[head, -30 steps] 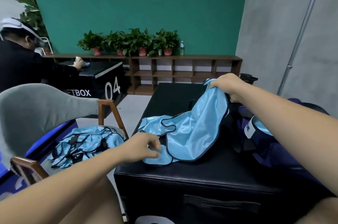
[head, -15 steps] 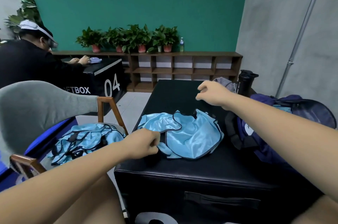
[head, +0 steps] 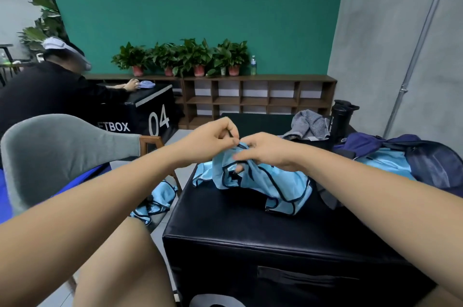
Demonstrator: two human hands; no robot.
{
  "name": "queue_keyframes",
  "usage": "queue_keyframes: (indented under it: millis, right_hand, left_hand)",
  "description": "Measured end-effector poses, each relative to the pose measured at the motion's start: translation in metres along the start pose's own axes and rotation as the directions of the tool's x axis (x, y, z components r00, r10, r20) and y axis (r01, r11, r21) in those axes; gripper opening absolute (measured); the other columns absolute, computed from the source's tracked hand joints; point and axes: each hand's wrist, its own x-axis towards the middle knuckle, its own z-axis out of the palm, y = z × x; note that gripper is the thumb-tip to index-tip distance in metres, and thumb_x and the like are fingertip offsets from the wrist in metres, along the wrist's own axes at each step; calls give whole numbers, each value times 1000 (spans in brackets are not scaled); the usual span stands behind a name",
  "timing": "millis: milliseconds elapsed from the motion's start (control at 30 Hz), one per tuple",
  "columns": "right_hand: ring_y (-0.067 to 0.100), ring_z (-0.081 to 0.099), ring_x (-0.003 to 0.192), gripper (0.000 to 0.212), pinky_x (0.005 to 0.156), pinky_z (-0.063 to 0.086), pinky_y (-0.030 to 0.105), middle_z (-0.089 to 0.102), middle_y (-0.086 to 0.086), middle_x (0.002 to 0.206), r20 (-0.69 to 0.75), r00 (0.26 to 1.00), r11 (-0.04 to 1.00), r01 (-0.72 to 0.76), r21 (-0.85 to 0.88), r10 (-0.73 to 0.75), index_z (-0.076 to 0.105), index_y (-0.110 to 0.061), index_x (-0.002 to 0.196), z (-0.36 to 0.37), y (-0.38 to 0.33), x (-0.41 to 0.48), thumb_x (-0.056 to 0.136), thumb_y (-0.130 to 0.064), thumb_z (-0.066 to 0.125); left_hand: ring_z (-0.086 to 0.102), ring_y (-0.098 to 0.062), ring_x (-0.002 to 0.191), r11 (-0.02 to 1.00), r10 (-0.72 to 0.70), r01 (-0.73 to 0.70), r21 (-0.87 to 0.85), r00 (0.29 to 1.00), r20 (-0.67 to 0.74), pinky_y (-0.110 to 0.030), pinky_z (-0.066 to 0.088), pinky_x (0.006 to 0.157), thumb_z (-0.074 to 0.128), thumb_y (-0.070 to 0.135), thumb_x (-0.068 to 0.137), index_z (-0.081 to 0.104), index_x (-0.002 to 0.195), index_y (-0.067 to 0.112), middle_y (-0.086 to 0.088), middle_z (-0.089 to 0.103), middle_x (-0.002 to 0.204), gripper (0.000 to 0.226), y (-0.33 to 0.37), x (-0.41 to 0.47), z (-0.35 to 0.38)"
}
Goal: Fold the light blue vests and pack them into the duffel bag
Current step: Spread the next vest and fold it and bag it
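My left hand (head: 211, 142) pinches the dark-trimmed edge of the light blue vest (head: 273, 182). My right hand (head: 271, 153) grips it just beside, above the black box (head: 250, 229).

We're seeing two long bare forearms (head: 100, 196) running up to a bare left hand (head: 213, 142) and right hand (head: 271, 153); bare thighs (head: 120, 264) are showing below.

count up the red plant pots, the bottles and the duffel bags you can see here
red plant pots: 4
bottles: 2, a clear bottle on the shelf and a black sport bottle
duffel bag: 1
total: 7
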Motion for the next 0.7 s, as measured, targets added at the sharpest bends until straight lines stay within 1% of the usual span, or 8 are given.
queue_keyframes:
  millis: [67,167,300,367,433,567,600,700]
  right_hand:
    - [22,69,91,28,71,41,34,79,18,99,5,1000,999,23,49,-23,62,-7,103,-14,-10,-7,101,-33,73]
    - [32,65,96,31,83,42,45,78,23,104,52,998,998,31,56,-34,60,-9,106,-38,-21,-17,104,-39,69]
    - [42,73,108,27,92,57,45,74,27,110,137,990,996,1,88,-13,62,-7,110,-57,-35,-26,108,-34,62]
    - [40,74,110,27,89,59,41,73,28,114,147,989,995,2,97,-17,56,-10,111,-58,-42,-27,105,-34,67]
    - [27,73,104,40,98,53,48,71,14,113,99,994,995,45,91,-54,54,-14,113,-54,-49,-24,95,-39,79]
    - [8,75,103,33,94,56,34,79,-11,110,-24,993,991,117,60,-115,67,-14,123,-47,-69,-27,97,-31,78]
    - [9,76,101,30,94,57,34,80,-11,106,-41,993,991,117,58,-114,69,-12,121,-47,-73,-28,99,-32,76]
    - [28,74,112,35,110,53,49,79,11,119,-107,986,983,139,115,-127,72,-4,125,-51,-79,-26,105,-33,67]
  left_hand:
    - [49,-11,72,999,-19,19,-40,1000,0,-31,39,69,72,46,98,66,101,25,-6,65,84,23,0,3,-12]
    - [59,-12,83,995,-41,41,-93,999,10,-37,45,83,78,65,87,69,98,22,-16,72,101,45,-1,5,-31]
    - [69,-23,98,989,-18,22,-148,999,28,-44,50,102,78,56,92,71,96,4,-17,74,104,53,10,11,-50]
    - [60,-25,87,977,-2,7,-213,1000,25,-42,47,89,77,52,95,68,96,-3,-16,70,95,56,22,15,-52]
    - [57,-22,80,967,-1,5,-256,1000,15,-37,47,79,74,49,98,68,96,-4,-11,67,88,53,37,20,-51]
    - [59,-23,75,976,72,-83,-202,996,-57,-40,52,78,74,54,97,70,93,-2,-26,69,90,56,66,32,-52]
    - [59,-22,74,979,87,-103,-174,991,-100,-40,52,78,74,56,96,71,89,0,-26,68,89,57,70,36,-53]
    - [55,-19,69,984,91,-123,-131,971,-222,-37,50,73,76,58,93,70,81,6,-19,66,78,53,70,48,-55]
